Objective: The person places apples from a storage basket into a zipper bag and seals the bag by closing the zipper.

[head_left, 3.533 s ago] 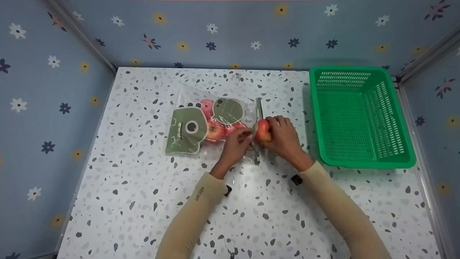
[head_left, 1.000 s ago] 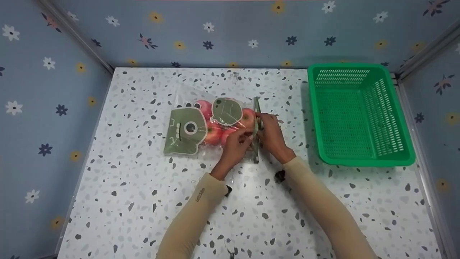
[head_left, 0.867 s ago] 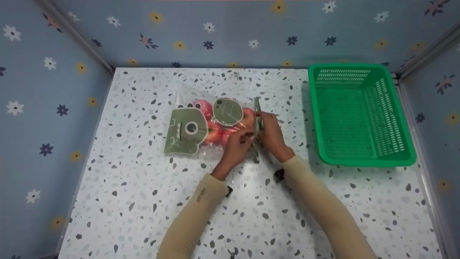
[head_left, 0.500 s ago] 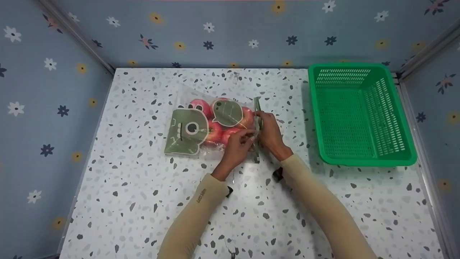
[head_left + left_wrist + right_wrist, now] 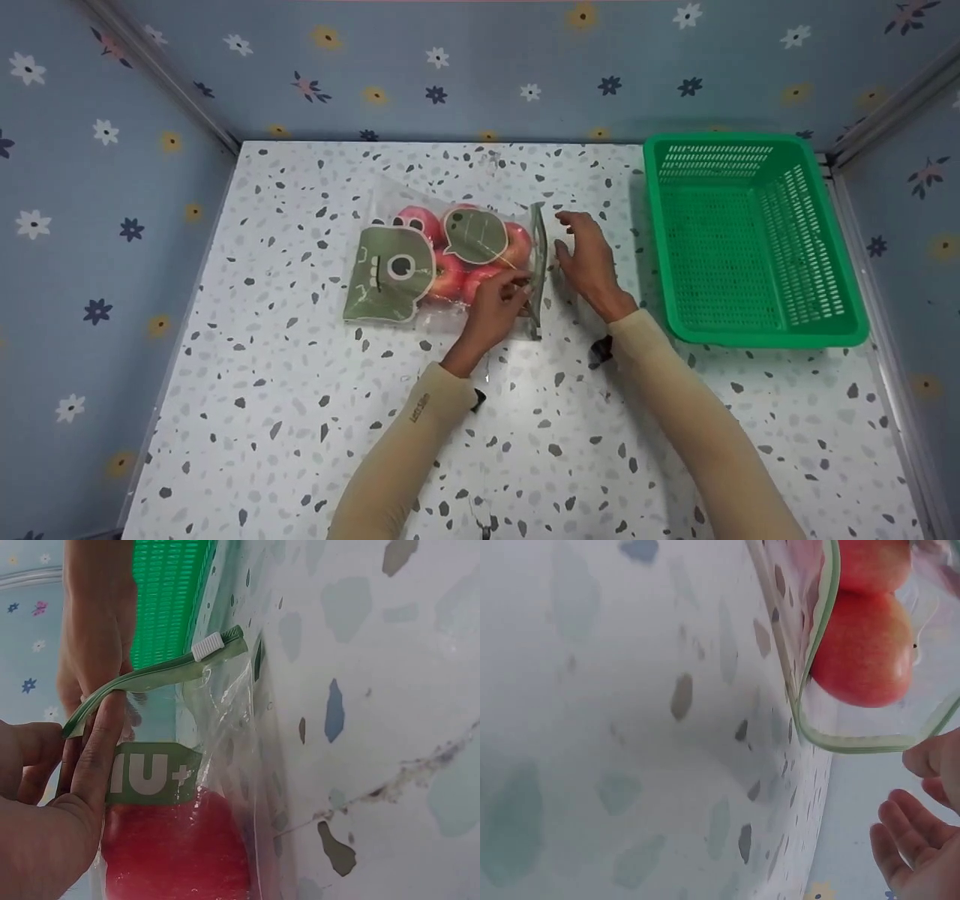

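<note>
A clear zip bag (image 5: pixel 390 300) printed with a green cartoon dinosaur lies on the table with several red apples (image 5: pixel 517 244) inside. At its right end, the green-edged mouth (image 5: pixel 829 604) gapes, and apples show through it in the right wrist view. My left hand (image 5: pixel 491 307) pinches the upper edge of that mouth between thumb and fingers. A white zip slider (image 5: pixel 208 646) sits near one end of the green strip. My right hand (image 5: pixel 592 259) hovers just right of the mouth, fingers parted and holding nothing.
A green plastic basket (image 5: pixel 656 247) with slotted walls stands at the right of the speckled table (image 5: pixel 300 450), and no fruit shows in it. Flower-patterned panels (image 5: pixel 480 75) enclose the back and both sides.
An apple held by my right hand at the bag's mouth went inside. The right hand then let go and drew back to the right. The left hand kept its grip on the bag.
</note>
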Demonstrator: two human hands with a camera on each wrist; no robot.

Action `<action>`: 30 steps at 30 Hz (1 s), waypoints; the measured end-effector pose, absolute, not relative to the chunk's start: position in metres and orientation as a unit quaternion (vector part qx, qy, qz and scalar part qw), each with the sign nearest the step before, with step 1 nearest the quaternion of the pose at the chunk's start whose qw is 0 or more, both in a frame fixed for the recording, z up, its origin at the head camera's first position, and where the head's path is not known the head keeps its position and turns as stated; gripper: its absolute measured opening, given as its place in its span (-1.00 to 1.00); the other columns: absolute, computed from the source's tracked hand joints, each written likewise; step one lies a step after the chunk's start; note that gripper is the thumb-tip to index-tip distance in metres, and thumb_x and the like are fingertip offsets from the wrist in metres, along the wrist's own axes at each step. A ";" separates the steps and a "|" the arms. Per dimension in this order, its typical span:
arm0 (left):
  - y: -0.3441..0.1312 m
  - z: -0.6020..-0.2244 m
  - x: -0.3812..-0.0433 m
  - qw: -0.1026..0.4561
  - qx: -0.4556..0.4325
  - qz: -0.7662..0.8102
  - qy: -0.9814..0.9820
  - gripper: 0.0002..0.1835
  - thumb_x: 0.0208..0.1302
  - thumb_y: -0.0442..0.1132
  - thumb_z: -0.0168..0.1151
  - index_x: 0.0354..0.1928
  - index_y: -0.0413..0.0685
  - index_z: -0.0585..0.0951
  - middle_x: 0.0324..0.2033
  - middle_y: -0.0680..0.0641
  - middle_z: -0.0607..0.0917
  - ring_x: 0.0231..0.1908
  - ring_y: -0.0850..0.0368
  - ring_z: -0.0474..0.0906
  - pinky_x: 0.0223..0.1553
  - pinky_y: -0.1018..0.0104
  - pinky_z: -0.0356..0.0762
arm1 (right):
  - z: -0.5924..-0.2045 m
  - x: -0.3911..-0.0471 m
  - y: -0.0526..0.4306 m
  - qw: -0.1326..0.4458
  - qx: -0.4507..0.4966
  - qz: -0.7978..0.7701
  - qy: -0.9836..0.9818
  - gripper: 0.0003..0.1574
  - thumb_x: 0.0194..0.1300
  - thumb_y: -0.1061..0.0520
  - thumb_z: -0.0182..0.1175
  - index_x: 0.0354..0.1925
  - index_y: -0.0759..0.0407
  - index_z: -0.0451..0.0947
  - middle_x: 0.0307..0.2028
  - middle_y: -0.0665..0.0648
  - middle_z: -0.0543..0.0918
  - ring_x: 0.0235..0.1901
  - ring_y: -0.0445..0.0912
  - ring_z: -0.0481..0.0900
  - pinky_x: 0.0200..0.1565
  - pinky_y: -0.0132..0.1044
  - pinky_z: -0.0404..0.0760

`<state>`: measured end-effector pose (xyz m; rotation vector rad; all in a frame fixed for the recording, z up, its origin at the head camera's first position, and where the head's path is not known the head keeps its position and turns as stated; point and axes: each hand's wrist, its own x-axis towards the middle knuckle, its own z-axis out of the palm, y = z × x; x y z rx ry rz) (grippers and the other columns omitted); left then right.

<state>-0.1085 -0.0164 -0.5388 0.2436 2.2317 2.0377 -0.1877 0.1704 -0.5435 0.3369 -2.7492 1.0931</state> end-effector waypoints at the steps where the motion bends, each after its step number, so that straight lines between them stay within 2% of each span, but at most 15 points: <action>1: -0.016 -0.539 -0.108 0.053 0.081 0.670 0.736 -0.77 0.49 -0.51 0.19 0.09 -0.47 0.64 -0.18 -0.32 0.71 -0.34 0.18 0.65 -0.27 0.23 0.83 | -0.543 -0.190 0.170 0.077 0.112 0.357 -0.924 -0.47 0.48 0.39 0.20 0.36 0.27 0.47 0.21 0.30 0.60 0.13 0.16 0.60 0.18 0.04 0.64; 4: -0.017 -0.540 -0.108 0.049 0.081 0.663 0.742 -0.78 0.49 -0.50 0.20 0.08 -0.43 0.66 -0.17 -0.30 0.72 -0.31 0.19 0.65 -0.26 0.24 0.82 | -0.543 -0.198 0.169 0.063 0.118 0.332 -0.934 -0.40 0.49 0.40 0.17 0.43 0.21 0.44 0.25 0.28 0.57 0.14 0.15 0.59 0.16 0.05 0.65; 10: -0.018 -0.539 -0.106 0.047 0.080 0.652 0.752 -0.78 0.49 -0.48 0.20 0.08 -0.40 0.67 -0.13 -0.28 0.73 -0.25 0.11 0.67 -0.23 0.28 0.81 | -0.542 -0.212 0.168 0.075 0.151 0.309 -0.936 -0.34 0.48 0.42 0.20 0.46 0.14 0.43 0.22 0.29 0.55 0.15 0.16 0.60 0.21 0.06 0.66; 17: -0.018 -0.537 -0.105 0.052 0.082 0.667 0.738 -0.76 0.49 -0.51 0.19 0.11 -0.47 0.64 -0.15 -0.33 0.72 -0.25 -0.06 0.73 -0.23 0.16 0.84 | -0.542 -0.222 0.168 0.086 0.191 0.283 -0.936 -0.36 0.47 0.45 0.20 0.42 0.10 0.51 0.19 0.26 0.59 0.19 0.15 0.61 0.27 0.06 0.65; 20: -0.018 -0.537 -0.104 0.054 0.078 0.662 0.743 -0.76 0.49 -0.50 0.19 0.12 -0.44 0.65 -0.15 -0.32 0.72 -0.25 -0.05 0.73 -0.22 0.15 0.84 | -0.542 -0.225 0.168 0.092 0.211 0.277 -0.933 -0.38 0.47 0.46 0.20 0.40 0.09 0.55 0.20 0.26 0.60 0.18 0.16 0.62 0.25 0.06 0.66; 26: -0.019 -0.538 -0.105 0.050 0.081 0.650 0.754 -0.76 0.50 -0.48 0.20 0.11 -0.43 0.66 -0.15 -0.30 0.73 -0.26 0.02 0.71 -0.22 0.19 0.82 | -0.542 -0.231 0.169 0.104 0.249 0.248 -0.930 -0.40 0.49 0.47 0.15 0.33 0.02 0.63 0.20 0.24 0.63 0.11 0.15 0.65 0.13 0.04 0.71; 30: -0.019 -0.538 -0.105 0.048 0.084 0.652 0.752 -0.77 0.51 -0.46 0.21 0.10 -0.44 0.66 -0.18 -0.29 0.73 -0.27 0.03 0.70 -0.24 0.23 0.81 | -0.543 -0.235 0.168 0.131 0.272 0.238 -0.923 -0.45 0.46 0.50 0.15 0.23 0.06 0.69 0.14 0.26 0.65 0.03 0.17 0.66 0.02 0.06 0.73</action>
